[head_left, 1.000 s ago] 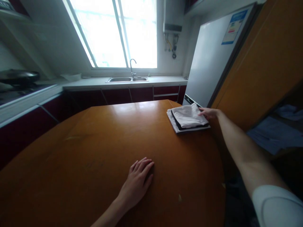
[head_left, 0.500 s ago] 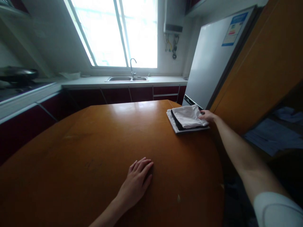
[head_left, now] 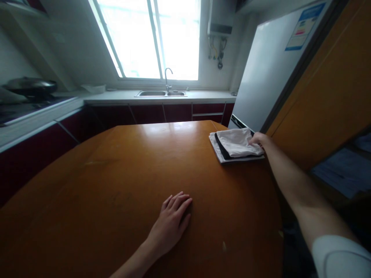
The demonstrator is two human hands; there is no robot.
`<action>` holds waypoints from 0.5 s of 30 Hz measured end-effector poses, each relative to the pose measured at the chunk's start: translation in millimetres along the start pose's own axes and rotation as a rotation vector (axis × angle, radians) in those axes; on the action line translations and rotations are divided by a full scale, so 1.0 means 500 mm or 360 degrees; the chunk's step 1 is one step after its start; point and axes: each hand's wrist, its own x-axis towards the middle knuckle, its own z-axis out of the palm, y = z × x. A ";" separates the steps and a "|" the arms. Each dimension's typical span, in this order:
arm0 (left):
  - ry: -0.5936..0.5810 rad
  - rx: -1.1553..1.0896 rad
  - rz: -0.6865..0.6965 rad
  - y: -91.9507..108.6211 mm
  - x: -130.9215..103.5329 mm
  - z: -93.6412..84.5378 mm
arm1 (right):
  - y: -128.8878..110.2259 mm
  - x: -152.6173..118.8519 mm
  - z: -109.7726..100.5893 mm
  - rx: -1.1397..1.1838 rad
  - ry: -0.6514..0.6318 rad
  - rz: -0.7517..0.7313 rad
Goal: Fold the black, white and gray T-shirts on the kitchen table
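A stack of folded garments lies at the right side of the wooden table [head_left: 139, 166]. On top is a white folded garment [head_left: 236, 143], with a black folded garment [head_left: 222, 148] showing beneath it and another white folded garment [head_left: 216, 150] at the bottom. My right hand [head_left: 259, 139] reaches out to the stack's right edge, its fingers closed on the border of the top white garment; some fingertips are hidden. Palm down, my left hand [head_left: 172, 220] rests on the tabletop near the front, fingers extended and holding nothing.
Beyond the table runs a white counter with a sink [head_left: 153, 94] and a tap [head_left: 167, 77] under the window. A pan [head_left: 30, 87] sits on the stove at left. A refrigerator [head_left: 266, 73] and a wooden panel [head_left: 319, 81] stand close on the right.
The view has turned slightly left, so everything sits a little further right. My right hand stays at the top garment's edge, its wrist slightly higher. My left hand keeps its place on the table.
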 end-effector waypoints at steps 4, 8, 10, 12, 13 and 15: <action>0.0011 0.0001 0.0005 0.001 0.001 0.000 | -0.025 0.012 0.047 -0.0628 0.0339 -0.0355; 0.0001 0.0015 0.0001 -0.002 0.001 0.002 | -0.033 0.024 0.119 -0.0843 0.0279 -0.0535; 0.0012 0.0013 0.0003 -0.003 0.001 0.003 | -0.023 0.032 0.143 -0.0857 0.0179 -0.0340; 0.0014 0.0009 0.0007 -0.002 0.000 0.002 | -0.011 0.041 0.153 -0.0858 0.0101 -0.0220; 0.0008 0.0007 0.0008 -0.002 0.000 0.002 | -0.009 0.046 0.153 -0.0862 0.0081 -0.0196; -0.0007 0.0004 0.0005 0.000 0.000 0.000 | -0.014 0.053 0.145 -0.0875 0.0070 -0.0162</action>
